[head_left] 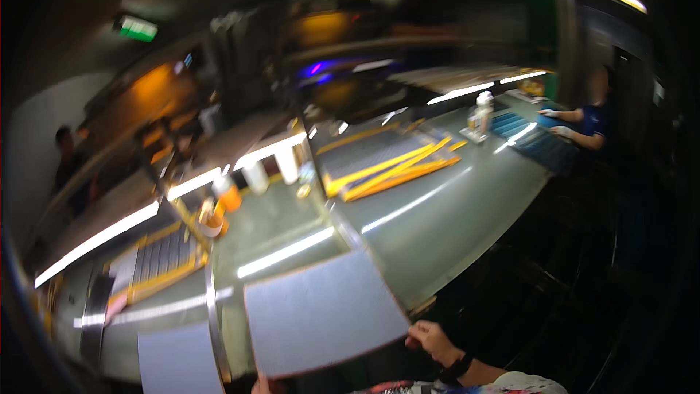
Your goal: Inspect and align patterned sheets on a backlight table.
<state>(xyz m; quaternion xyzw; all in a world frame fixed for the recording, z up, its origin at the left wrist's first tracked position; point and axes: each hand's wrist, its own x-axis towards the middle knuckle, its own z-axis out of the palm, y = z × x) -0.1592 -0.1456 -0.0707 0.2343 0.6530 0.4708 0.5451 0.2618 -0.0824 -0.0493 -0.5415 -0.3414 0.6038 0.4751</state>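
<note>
A flat, pale blue-grey rectangular sheet (324, 314) with a thin brownish edge is held in front of me, over the near edge of the bench. My right hand (434, 343), with a dark band on its wrist, pinches the sheet's near right corner. At the lower edge of the picture, my left hand (261, 384) grips its near left corner; only part of this hand shows. A second pale sheet (179, 357) of similar look lies to the left, beyond a metal strip (212, 306).
Yellow-edged frames (386, 160) lie on the long greenish bench (430, 226). Bottles (255, 176) and an orange container (227, 195) stand toward the back. White bottles (481, 113) stand farther right. Another person (592, 120) in gloves works at a dark blue panel (536, 142). The picture is blurred.
</note>
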